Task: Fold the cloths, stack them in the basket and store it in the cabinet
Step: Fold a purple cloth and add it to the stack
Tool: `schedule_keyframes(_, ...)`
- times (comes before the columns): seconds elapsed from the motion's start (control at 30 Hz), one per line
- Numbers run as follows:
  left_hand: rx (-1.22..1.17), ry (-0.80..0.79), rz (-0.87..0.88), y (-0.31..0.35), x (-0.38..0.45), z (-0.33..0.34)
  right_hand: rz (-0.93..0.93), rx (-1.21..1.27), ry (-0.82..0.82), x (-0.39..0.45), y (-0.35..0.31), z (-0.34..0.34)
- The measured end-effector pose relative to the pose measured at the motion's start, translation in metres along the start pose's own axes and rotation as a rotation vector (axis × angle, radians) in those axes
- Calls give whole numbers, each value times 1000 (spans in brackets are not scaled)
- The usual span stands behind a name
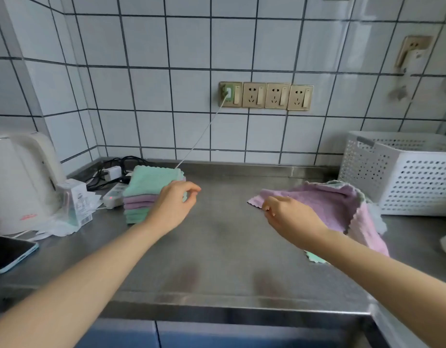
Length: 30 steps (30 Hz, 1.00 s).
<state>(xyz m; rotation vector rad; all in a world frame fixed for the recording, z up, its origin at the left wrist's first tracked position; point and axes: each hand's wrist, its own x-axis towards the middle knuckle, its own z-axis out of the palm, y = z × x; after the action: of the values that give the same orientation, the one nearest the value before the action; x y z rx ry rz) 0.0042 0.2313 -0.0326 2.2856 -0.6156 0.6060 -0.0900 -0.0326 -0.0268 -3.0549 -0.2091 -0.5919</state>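
Fingers of left hand (173, 205) loosely curled, holding nothing; right hand (289, 217) grip unclear; kettle (21, 182) logo unreadable.

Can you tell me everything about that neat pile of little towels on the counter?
The stack of folded cloths sits on the steel counter, left of the middle, near the tiled wall. The cloths look soft and fluffy, with wavy edges. Green ones are on top and at the bottom, purple ones between. The pile is squared up and fairly level. The left hand hovers at its right front corner with curled fingers; whether it touches cannot be told. A white power strip lies just beside it.
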Motion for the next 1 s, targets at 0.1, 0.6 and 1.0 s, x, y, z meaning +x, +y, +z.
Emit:
schedule_keyframes(0.1, -20, -105, 127, 32, -8, 44, 72, -84, -6, -33, 42, -3)
schedule_keyframes(0.6, -46, -594, 201, 152, 2, 216, 321, -298, -135, -85, 161, 10)
schedule_keyframes(1.0, 202, -383, -39, 199, 39, 291, 587, -368, -147, -48, 212, 34)
